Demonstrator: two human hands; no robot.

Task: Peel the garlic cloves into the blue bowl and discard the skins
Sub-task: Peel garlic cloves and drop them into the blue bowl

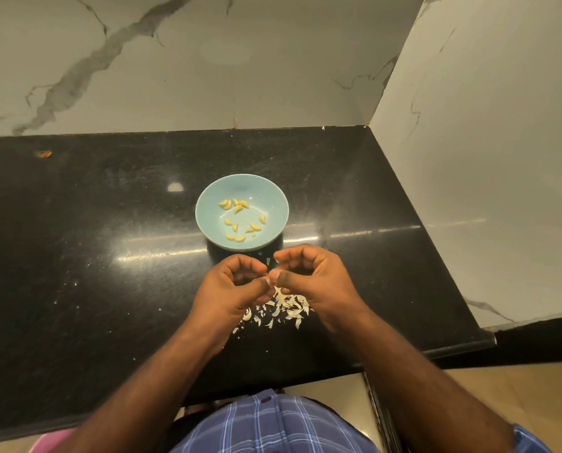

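left hand [232, 284] and right hand [309, 276]: both pinch one tiny garlic clove [272, 278] | blue bowl [207, 197]: peeled cloves [240, 220] inside, just behind the hands | skins [282, 308]: on black counter [93, 223], partly hidden by hands

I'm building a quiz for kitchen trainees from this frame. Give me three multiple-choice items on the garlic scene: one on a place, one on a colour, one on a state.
1. Where does the pile of skins lie?
A. in the bowl
B. on the black counter, under the hands
C. on the floor

2. What colour is the bowl?
A. red
B. white
C. light blue

3. What are the left hand and right hand doing?
A. pinching something small together
B. lying flat
C. lifting the bowl

Key: 1 B, the skins sit on the counter nearer than the bowl; 2 C, its wall shows light blue; 3 A, the fingertips meet at one spot.
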